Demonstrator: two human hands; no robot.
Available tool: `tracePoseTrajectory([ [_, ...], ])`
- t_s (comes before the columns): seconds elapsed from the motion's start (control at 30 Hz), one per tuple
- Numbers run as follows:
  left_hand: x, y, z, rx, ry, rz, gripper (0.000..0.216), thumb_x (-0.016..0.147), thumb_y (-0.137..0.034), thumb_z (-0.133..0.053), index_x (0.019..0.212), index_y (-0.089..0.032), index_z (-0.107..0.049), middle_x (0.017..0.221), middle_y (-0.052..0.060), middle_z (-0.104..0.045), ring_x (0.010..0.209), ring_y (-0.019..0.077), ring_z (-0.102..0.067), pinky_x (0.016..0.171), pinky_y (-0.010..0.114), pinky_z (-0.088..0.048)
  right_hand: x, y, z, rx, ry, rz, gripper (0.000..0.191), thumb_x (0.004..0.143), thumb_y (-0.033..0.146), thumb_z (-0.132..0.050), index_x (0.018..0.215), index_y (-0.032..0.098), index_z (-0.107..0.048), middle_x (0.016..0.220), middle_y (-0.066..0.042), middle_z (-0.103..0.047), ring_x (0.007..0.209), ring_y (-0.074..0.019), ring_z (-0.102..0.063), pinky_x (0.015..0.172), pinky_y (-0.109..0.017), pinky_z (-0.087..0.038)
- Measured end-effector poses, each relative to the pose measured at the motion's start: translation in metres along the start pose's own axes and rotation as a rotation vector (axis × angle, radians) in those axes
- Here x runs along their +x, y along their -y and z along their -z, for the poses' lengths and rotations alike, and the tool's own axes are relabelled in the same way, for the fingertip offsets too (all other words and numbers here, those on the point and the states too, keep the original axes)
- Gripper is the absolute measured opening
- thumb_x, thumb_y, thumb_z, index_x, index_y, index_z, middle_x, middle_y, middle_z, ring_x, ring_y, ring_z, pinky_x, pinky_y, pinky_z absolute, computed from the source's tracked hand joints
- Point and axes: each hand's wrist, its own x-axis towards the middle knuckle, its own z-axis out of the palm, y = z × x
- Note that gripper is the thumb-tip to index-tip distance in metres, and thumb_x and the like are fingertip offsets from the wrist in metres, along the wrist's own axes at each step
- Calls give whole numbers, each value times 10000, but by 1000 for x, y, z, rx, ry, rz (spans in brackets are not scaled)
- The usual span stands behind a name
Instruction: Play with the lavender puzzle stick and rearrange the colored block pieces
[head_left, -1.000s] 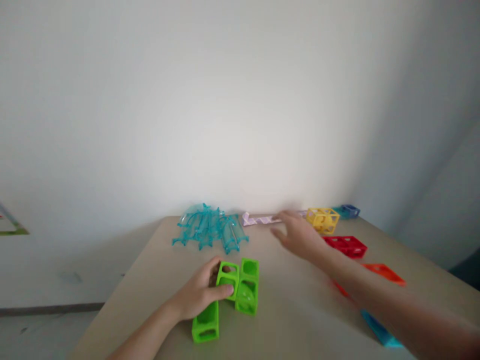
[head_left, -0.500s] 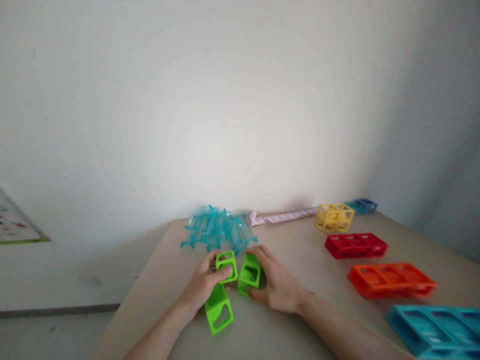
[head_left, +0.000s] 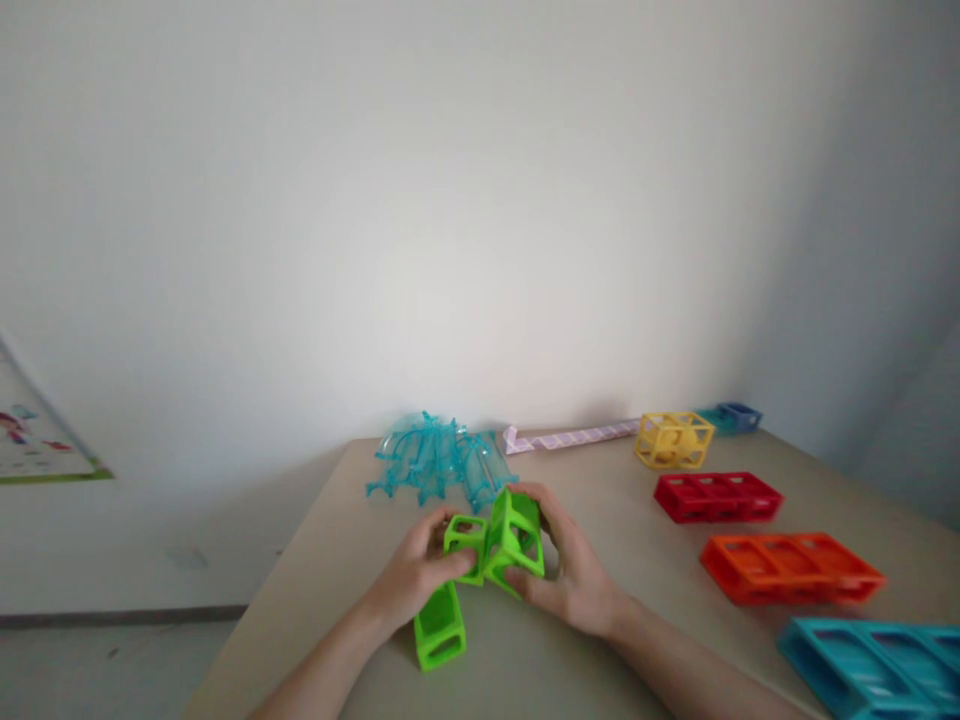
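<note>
Two bright green open-frame plastic blocks meet above the beige table (head_left: 615,640). My left hand (head_left: 412,580) grips the longer green block (head_left: 444,610), whose lower end rests on the table. My right hand (head_left: 570,575) is closed round the shorter green block (head_left: 516,535), tilted and lifted, its edge touching the top of the longer one. Both forearms come in from the bottom edge.
A heap of clear turquoise curved pieces (head_left: 439,468) lies behind my hands, with a pale pink strip (head_left: 570,437) along the wall. On the right stand a yellow cube frame (head_left: 673,440), a red block (head_left: 716,497), an orange block (head_left: 791,568) and a teal block (head_left: 877,665).
My right hand came back from the far right side and took hold of the shorter green block, then lifted and tilted it against the block in my left hand.
</note>
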Motion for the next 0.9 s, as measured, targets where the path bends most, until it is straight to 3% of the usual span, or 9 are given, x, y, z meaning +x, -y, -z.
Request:
tracePoseTrajectory([
  [0.17,-3,-3,2,-14,58,-60,352,687,-213,-751,982,-184,-561,952,18,-628,857,161,-584,709,242,-458,1,-4,-1,32,-15,-101,617,742,248,-686,1282,262,-387,1203,-62,-520,1082,-234,-539,938,-384,-450],
  [0.37,-3,-1,3,21,65,-137,393,660,-142,-769,963,-198,-525,857,-23,-624,818,137,-589,688,209,-444,1,-12,-5,148,8,-107,430,854,576,-500,1096,231,-587,1240,-97,-487,1062,-258,-548,707,-299,-530],
  [0.5,-2,2,1,-33,-38,-145,402,666,-179,-777,970,-196,-516,919,-5,-635,877,150,-600,753,230,-464,-2,-10,-11,297,66,-292,478,939,560,-302,1171,217,-540,1050,-101,-569,716,-172,-592,454,-237,-479],
  [0.67,-1,0,-3,-144,-159,-86,326,726,-288,-736,945,-182,-520,907,15,-625,762,148,-618,677,270,-516,-1,3,-12,402,145,-287,541,857,504,-566,1301,243,-402,1064,-91,-598,857,-207,-603,578,-267,-515],
  [0.9,0,0,-1,-146,-147,-9,456,675,-312,-782,1052,-179,-562,856,37,-677,664,159,-651,593,253,-513,3,4,-11,222,81,-276,366,873,430,-568,1142,182,-565,883,-57,-646,755,-187,-600,655,-300,-493],
])
